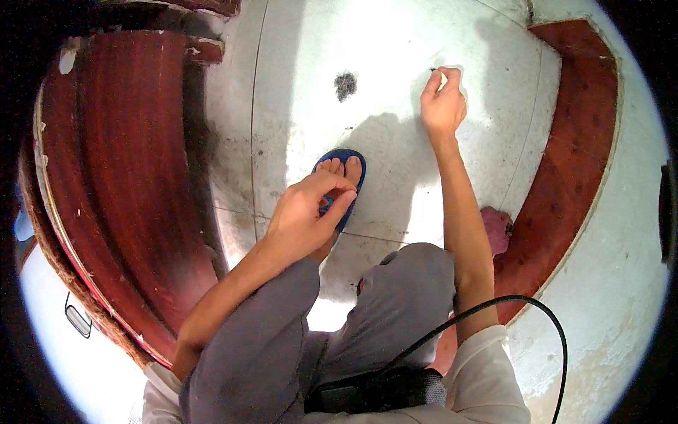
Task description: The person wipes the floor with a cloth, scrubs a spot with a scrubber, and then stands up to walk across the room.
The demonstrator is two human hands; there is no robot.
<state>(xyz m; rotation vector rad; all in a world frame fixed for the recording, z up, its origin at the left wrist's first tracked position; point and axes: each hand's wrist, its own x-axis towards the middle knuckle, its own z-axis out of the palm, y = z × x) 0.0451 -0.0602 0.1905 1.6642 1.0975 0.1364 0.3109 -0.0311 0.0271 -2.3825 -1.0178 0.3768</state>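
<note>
My left hand (pixel 305 213) is above my foot in a blue slipper (pixel 363 169), its thumb and index fingertips pressed together; whatever lies between them is too small to make out. Farther out and to the right, my right hand (pixel 445 107) is over the pale floor (pixel 381 42), fingers curled and thumb against index finger in a pinch. A tiny dark speck (pixel 433 70) shows at those fingertips. On the floor between the hands, toward the far side, lies a small dark clump (pixel 345 86) that looks like hair or fluff.
Dark red wooden furniture (pixel 134 155) stands along the left, with a reddish wooden base (pixel 590 127) along the right wall. A crumpled pink cloth (pixel 496 230) rests by that base. A black cable (pixel 526 299) loops past my right arm. My knees (pixel 417 283) are bent in front.
</note>
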